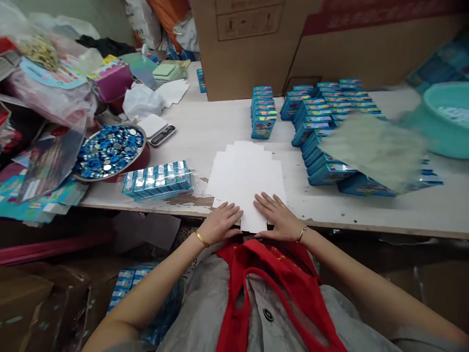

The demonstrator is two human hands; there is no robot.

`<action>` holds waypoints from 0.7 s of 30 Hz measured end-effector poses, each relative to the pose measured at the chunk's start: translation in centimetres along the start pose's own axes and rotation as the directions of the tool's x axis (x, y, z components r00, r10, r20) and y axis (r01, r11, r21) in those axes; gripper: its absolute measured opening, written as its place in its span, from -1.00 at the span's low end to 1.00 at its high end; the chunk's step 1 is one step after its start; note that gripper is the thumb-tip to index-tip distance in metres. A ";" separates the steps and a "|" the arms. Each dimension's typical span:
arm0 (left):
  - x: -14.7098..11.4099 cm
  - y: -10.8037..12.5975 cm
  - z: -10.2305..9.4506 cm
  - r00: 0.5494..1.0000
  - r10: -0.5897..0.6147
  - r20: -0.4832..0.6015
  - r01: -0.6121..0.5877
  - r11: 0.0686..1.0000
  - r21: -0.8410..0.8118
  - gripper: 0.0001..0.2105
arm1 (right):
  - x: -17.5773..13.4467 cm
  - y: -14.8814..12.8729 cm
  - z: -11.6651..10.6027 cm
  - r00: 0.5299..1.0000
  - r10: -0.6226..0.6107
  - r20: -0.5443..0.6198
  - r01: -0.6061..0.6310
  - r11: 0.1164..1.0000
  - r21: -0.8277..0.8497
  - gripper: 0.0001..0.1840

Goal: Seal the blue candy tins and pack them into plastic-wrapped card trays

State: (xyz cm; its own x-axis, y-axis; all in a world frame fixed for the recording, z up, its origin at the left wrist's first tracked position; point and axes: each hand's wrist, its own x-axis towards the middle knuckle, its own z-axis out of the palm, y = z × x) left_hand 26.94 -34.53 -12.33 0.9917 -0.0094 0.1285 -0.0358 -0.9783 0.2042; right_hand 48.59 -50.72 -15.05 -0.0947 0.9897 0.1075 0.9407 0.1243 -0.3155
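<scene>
A flat white die-cut cardboard blank [246, 176] lies at the front edge of the table. My left hand [222, 223] rests on its near left side, fingers extended. On the near right side lies my right hand [277, 215], fingers spread flat. Neither hand grips anything. Left of the blank sits a clear-wrapped pack of small blue boxes [157, 180]. Beyond the blank stands a short row of small blue boxes [264, 113], with more rows of blue boxes [317, 142] to the right.
A metal bowl of blue-wrapped pieces [110, 151] and a small scale [157, 129] stand at left. A large carton [252, 54] stands behind. A blurred pale sheet [377, 146] covers some boxes. A turquoise basin [449, 122] is far right. Bags [54, 93] clutter the left end.
</scene>
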 end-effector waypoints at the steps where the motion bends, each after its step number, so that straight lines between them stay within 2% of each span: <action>1: 0.3 0.3 0.2 1.000 0.007 -0.002 -0.007 1.000 -0.004 -0.47 | -0.2 0.4 -0.3 1.000 -0.010 -0.005 0.010 0.999 0.039 0.01; 6: 1.5 1.3 0.0 0.997 -0.065 -0.049 0.061 0.995 -0.081 -0.71 | -0.6 1.8 -0.9 0.998 0.015 -0.057 0.001 0.965 0.263 -0.24; 9: 2.7 0.7 -0.8 0.978 -0.196 -0.065 0.176 0.956 -0.236 -0.76 | -0.8 2.3 -0.9 0.992 0.045 -0.121 0.006 0.922 0.388 -0.26; 12: 4.4 -0.2 -2.0 0.935 -0.353 -0.012 0.313 0.842 -0.440 -0.69 | -1.5 2.8 -1.0 0.967 0.118 -0.227 -0.007 0.899 0.437 -0.18; 14: 5.5 -0.8 -2.6 0.911 -0.413 0.015 0.348 0.749 -0.564 -0.62 | -2.0 2.9 -1.2 0.944 0.157 -0.290 -0.020 0.906 0.423 -0.24; 16: 6.2 -1.0 -3.0 0.890 -0.456 0.025 0.355 0.657 -0.665 -0.60 | -2.5 3.0 -1.5 0.937 0.143 -0.319 0.000 0.913 0.407 -0.27; 18: 6.5 -1.0 -3.0 0.870 -0.491 0.043 0.360 0.574 -0.735 -0.59 | -3.0 2.8 -1.8 0.943 0.097 -0.320 0.042 0.915 0.402 -0.21; 19: 6.5 -1.0 -3.0 0.860 -0.508 0.054 0.367 0.542 -0.756 -0.59 | -3.1 2.7 -1.9 0.945 0.073 -0.318 0.066 0.912 0.405 -0.23; 21: 6.0 -0.7 -3.1 0.859 -0.505 0.084 0.384 0.526 -0.759 -0.55 | -3.2 2.4 -1.8 0.939 0.063 -0.338 0.096 0.896 0.433 -0.46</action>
State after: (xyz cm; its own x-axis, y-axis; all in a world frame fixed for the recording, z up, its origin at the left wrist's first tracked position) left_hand 32.59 -33.25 -8.72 0.8801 0.4689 -0.0747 0.2680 -0.3606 0.8934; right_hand 51.74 -53.74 -14.51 0.0804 0.9131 0.3996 0.6927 0.2371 -0.6811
